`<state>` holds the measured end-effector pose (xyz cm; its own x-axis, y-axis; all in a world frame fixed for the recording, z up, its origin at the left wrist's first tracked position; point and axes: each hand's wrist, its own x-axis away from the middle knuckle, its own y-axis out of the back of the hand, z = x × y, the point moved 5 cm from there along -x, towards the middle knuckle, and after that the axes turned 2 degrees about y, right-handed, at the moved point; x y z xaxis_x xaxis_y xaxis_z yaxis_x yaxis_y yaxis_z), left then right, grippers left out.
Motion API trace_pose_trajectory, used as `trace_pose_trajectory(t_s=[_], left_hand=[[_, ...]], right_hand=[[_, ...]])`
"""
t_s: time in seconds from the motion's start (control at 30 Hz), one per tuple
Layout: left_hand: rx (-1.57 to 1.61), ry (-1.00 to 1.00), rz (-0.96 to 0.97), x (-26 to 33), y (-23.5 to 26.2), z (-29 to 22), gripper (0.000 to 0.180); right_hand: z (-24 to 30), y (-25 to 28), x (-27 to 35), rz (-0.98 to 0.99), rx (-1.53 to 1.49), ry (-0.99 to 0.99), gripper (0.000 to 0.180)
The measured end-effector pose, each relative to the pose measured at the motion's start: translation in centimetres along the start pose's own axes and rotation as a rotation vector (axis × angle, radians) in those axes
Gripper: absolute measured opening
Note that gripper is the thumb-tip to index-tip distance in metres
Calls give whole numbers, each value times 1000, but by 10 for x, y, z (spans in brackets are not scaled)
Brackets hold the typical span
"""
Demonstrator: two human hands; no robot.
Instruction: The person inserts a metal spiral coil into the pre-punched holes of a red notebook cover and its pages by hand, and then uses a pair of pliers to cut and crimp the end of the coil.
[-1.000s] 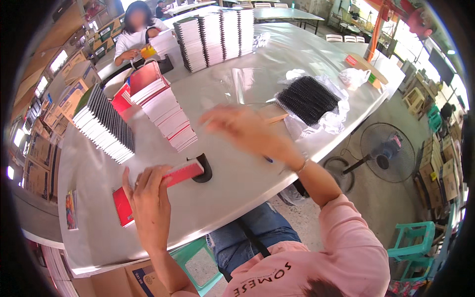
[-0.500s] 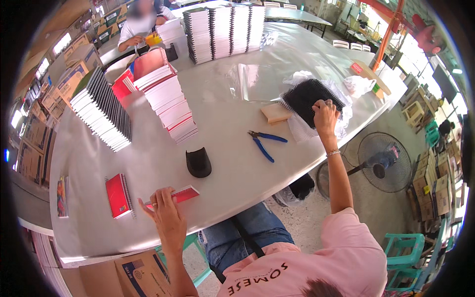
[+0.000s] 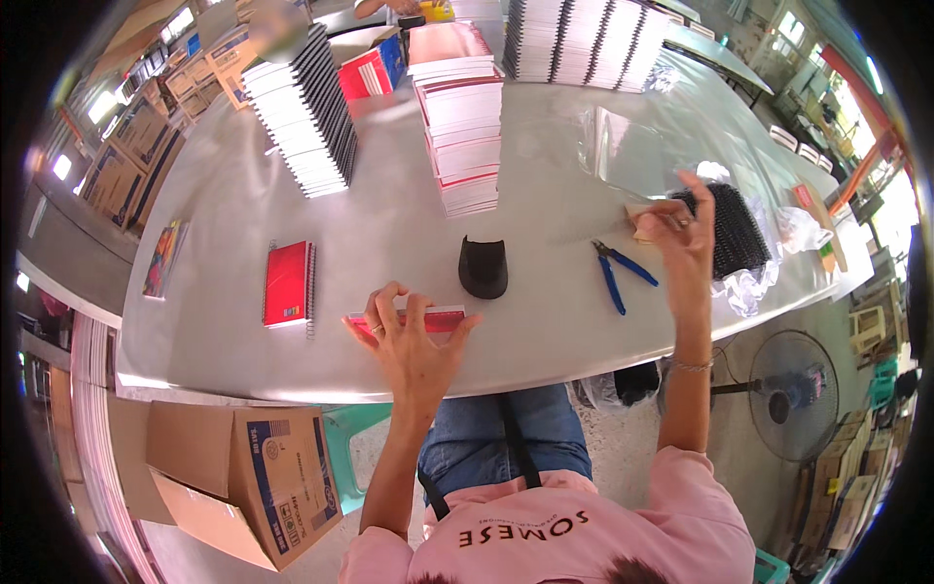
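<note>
At the table's near edge, my left hand [image 3: 413, 341] grips a narrow red booklet [image 3: 443, 322] with fingers on its far edge and thumb at its right end. My right hand [image 3: 681, 229] is raised beside a pile of black spiral binding coils [image 3: 736, 234]. Its index finger points up while the thumb and other fingers bunch together; whatever is in them is too small to make out. A wooden block [image 3: 637, 212] is partly hidden behind those fingers. Blue-handled cutters [image 3: 623, 273] lie nearby. Between my hands stands a black curved holder [image 3: 484, 270].
A red spiral notebook [image 3: 289, 284] lies at left, beyond it a colourful booklet [image 3: 165, 258]. Tall notebook stacks [image 3: 457, 146] rise mid-table, with more spiral-bound stacks [image 3: 584, 44] behind. A cardboard box [image 3: 233, 477] stands below the edge, a fan [image 3: 788, 394] at right. Another person's hand shows far off.
My right hand has come off the coil pile and moved left, lifted near the wooden block. My left hand has spread further over the red booklet. The view has turned left.
</note>
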<state>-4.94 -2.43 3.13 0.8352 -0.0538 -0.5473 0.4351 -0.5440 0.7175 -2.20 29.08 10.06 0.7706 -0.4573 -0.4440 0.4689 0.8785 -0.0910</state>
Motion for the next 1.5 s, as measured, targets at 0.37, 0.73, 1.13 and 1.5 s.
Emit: trace_pose_trajectory(t_s=[0.37, 0.73, 1.13, 1.5], left_hand=[[52, -15, -53, -4, -4, -8, 42], [25, -5, -38, -5, -5, -8, 40], [6, 6, 11, -3, -7, -3, 42], [-54, 31, 136, -2, -5, 0, 39]], right_hand=[[-35, -119, 55, 676, 151, -53, 36], [-28, -127, 65, 671, 307, -11, 21], [-29, -135, 73, 664, 254, 68, 17], [-32, -144, 81, 666, 575, 237, 11]])
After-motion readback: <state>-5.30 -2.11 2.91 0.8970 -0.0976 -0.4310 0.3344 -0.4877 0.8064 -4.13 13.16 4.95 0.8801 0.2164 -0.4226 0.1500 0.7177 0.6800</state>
